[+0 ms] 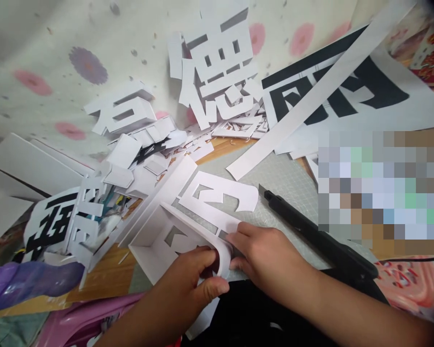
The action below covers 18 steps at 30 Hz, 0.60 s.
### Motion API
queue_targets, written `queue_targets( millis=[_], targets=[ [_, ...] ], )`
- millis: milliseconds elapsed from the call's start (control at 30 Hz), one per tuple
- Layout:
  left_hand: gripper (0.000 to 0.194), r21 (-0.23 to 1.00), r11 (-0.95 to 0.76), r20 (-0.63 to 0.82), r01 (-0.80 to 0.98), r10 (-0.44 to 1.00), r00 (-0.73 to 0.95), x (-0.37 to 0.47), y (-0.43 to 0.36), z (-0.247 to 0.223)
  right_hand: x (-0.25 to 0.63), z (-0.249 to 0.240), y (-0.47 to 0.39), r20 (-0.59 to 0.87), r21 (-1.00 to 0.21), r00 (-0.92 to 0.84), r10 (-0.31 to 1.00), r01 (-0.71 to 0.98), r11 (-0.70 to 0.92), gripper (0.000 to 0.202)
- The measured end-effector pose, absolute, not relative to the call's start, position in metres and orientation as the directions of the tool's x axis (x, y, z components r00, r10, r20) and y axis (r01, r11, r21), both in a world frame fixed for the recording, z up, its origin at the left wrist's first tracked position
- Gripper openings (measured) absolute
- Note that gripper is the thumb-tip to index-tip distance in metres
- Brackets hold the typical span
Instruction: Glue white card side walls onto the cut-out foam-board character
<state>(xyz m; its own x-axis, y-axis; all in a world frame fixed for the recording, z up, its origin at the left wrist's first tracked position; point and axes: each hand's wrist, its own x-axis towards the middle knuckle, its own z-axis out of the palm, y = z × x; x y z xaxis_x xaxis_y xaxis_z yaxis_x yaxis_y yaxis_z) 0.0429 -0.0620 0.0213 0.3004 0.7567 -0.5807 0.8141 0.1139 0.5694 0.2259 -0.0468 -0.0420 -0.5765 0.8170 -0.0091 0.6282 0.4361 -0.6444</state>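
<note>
Holding white wall's [224, 259] curved edge, left hand [193, 277] crowds right hand [262, 248].

Looks like a small craft workshop, likely at home: flower-print sheet [130, 29] behind a wooden table [222, 148], gridded cutting mat [285, 176], utility knife [311, 226], part-walled white board character [146, 243], cut-out characters [226, 62] propped at the back, printed character template [379, 86], heap of offcuts [242, 126].

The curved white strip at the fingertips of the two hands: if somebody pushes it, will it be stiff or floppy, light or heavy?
The curved white strip is probably flexible rather than floppy, since it bends yet stands on edge. It is likely light, as it looks thin. A hard push might crease it at the bend.
</note>
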Motion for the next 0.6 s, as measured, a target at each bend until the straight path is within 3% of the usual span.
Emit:
queue_targets(
  millis=[367,600],
  targets=[
    [0.016,0.642,0.103,-0.561,0.760,0.739,0.374,0.0478,-0.0602,0.0261,0.2241,-0.0434,-0.0463,0.019,-0.610,-0.576,0.817,0.641,0.466,0.011],
    [0.018,0.578,0.053,-0.562,0.814,0.749,0.350,0.0416,-0.0585,0.0232,0.2265,-0.0467,-0.0457,0.074,-0.611,-0.559,0.826,0.630,0.481,0.013]
  ],
)
